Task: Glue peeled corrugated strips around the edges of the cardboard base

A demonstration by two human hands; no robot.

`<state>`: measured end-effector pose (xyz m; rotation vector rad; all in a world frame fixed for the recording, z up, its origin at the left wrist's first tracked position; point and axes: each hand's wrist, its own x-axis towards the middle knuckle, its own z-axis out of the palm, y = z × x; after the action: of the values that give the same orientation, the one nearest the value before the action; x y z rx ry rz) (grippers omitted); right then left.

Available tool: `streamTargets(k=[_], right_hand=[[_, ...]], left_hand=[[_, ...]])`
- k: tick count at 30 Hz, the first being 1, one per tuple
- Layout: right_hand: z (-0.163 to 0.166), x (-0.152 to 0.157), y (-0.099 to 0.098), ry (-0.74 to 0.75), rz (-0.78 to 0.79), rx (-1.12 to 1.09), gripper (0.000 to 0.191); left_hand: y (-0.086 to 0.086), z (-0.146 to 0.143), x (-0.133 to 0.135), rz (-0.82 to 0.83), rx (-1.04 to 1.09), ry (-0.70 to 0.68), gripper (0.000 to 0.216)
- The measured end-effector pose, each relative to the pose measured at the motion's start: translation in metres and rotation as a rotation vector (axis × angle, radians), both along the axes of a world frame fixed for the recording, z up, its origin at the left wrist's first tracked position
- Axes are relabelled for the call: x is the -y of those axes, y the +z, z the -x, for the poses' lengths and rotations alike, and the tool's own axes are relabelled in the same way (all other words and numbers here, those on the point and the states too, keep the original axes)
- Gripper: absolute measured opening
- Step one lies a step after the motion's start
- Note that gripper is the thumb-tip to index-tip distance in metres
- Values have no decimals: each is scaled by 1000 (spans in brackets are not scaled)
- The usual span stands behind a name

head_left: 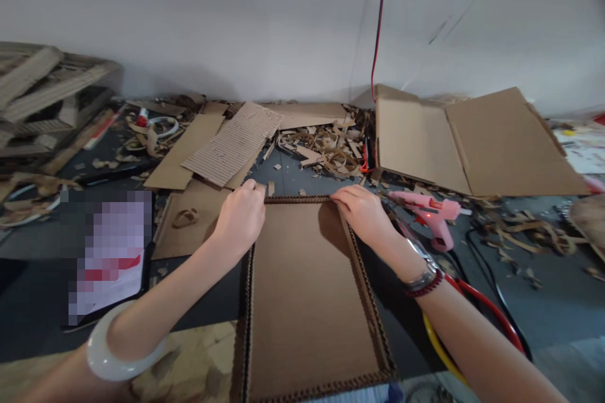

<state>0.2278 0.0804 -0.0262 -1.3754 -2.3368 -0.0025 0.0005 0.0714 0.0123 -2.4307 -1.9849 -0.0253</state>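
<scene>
A shallow rectangular cardboard tray (307,289) with corrugated strip edges lies lengthwise in front of me. At its far left corner my left hand (242,217) is closed, fingers curled over the edge. My right hand (362,211) pinches the far edge strip (300,199) close to the far right corner. Both hands touch the tray's rim; their fingertips are partly hidden. A pink hot glue gun (432,214) with a small lit red light lies just right of my right hand.
Cardboard scraps (335,151) litter the back of the table. A ridged cardboard sheet (234,141) lies behind my left hand, and a folded cardboard piece (501,145) stands at back right. A tablet-like device (111,258) sits left. Cables (491,312) loop under my right arm.
</scene>
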Motion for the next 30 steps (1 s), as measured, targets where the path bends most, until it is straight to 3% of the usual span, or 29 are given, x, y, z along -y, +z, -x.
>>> streamTargets(k=[15,30], right_hand=[[21,1,20,-171,100,244,25],[19,-2,10,-216,83,140,24]], left_hand=[[-2,5,-1,-22,117,-5,18],[-20,13,6,-92,307,54,12]])
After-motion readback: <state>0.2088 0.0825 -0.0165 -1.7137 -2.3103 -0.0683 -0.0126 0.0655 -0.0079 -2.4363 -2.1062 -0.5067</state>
